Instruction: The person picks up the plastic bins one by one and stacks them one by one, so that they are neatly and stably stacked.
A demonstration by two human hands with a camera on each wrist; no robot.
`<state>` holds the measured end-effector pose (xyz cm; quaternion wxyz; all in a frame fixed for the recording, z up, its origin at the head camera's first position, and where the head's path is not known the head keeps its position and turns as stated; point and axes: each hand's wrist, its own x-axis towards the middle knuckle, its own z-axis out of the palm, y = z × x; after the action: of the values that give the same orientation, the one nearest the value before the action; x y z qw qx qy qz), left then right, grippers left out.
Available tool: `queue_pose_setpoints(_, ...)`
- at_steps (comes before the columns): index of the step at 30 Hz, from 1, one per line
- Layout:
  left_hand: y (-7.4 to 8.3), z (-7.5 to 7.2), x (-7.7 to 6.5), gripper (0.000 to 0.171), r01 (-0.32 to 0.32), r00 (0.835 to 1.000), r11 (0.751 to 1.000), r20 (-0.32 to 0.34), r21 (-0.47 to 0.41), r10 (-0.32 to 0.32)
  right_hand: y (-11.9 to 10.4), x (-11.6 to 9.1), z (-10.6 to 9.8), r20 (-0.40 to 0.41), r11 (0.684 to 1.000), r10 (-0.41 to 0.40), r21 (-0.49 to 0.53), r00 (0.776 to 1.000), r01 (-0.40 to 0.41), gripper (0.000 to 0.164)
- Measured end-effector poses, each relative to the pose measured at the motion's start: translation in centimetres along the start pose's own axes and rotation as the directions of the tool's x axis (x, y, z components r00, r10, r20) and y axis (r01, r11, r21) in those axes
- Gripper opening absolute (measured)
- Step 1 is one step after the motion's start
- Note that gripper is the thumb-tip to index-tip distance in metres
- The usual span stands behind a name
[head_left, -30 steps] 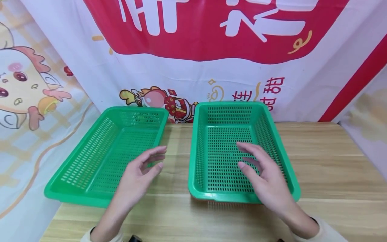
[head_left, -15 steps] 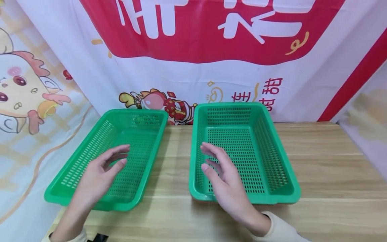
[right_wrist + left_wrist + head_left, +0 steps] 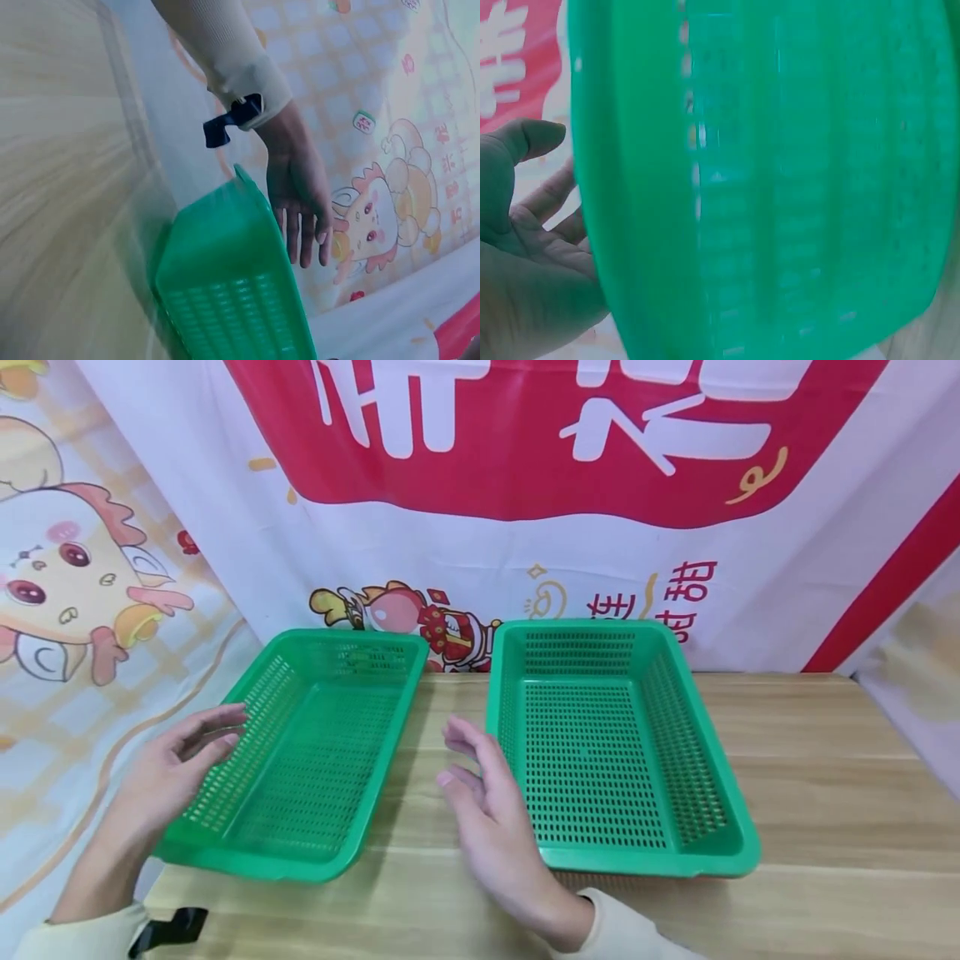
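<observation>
Printed cloth (image 3: 420,539) backs the surface (image 3: 810,760); left hand (image 3: 161,781) hovers beside the left-edge basket (image 3: 322,752), right hand (image 3: 495,827) between that and the right basket (image 3: 585,752), both grips loosely apart.

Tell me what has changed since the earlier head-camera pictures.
Both hands swung to the person's left: the left hand from the left basket's right rim to its left side, the right hand from over the right basket to its left side, fingertips toward the gap. Nothing was gripped or released. Both baskets stayed in place.
</observation>
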<state>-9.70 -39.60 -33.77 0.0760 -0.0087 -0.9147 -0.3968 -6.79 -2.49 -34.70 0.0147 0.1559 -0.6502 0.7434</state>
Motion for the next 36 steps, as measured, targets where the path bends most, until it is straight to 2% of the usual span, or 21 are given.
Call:
queue_pose_setpoints(6, -1.6, -1.3, 0.6, 0.045, -0.048, 0.996, 0.999, -0.077, 0.000, 0.048, 1.1, 0.6, 2.2, -0.010, 1.000, 0.011, 0.013, 1.000, -0.011, 0.050)
queue_pose_setpoints(9, -2.5, -1.8, 0.8, 0.047, -0.067, 0.996, 0.997, -0.064, 0.032, 0.069, 1.5, 0.9, 3.0, -0.021, 0.999, 0.028, 0.019, 0.999, -0.027, 0.050)
queue_pose_setpoints(14, -4.0, -3.0, 1.1, 0.052, 0.008, 0.999, 0.996, -0.032, 0.090, -0.005, 2.1, 1.3, 4.3, -0.061, 0.995, 0.083, 0.054, 0.995, -0.080, 0.051)
queue_pose_setpoints(19, -5.7, -3.7, 1.2, 0.058, 0.101, 0.995, 0.983, -0.041, 0.154, -0.096, 3.2, 1.8, 5.7, -0.095, 0.991, 0.114, 0.079, 0.989, -0.107, 0.049)
queue_pose_setpoints(22, -6.7, -4.1, 1.3, 0.061, 0.115, 0.993, 0.980, -0.021, 0.164, -0.113, 4.1, 2.3, 6.3, -0.121, 0.991, 0.117, 0.077, 0.986, -0.108, 0.049)
queue_pose_setpoints(28, -9.3, -4.5, 1.6, 0.062, 0.124, 0.990, 0.984, 0.056, 0.130, -0.132, 5.8, 3.3, 7.2, -0.156, 0.988, 0.150, 0.071, 0.976, -0.140, 0.050)
queue_pose_setpoints(31, -10.5, -4.7, 1.8, 0.059, 0.121, 0.985, 0.991, 0.113, 0.065, -0.127, 6.6, 3.7, 7.6, -0.162, 0.985, 0.168, 0.065, 0.972, -0.160, 0.051)
queue_pose_setpoints(36, -11.8, -5.1, 2.1, 0.054, 0.097, 0.980, 0.993, 0.181, -0.073, -0.083, 7.8, 4.1, 8.2, -0.179, 0.983, 0.185, 0.044, 0.966, -0.179, 0.052)
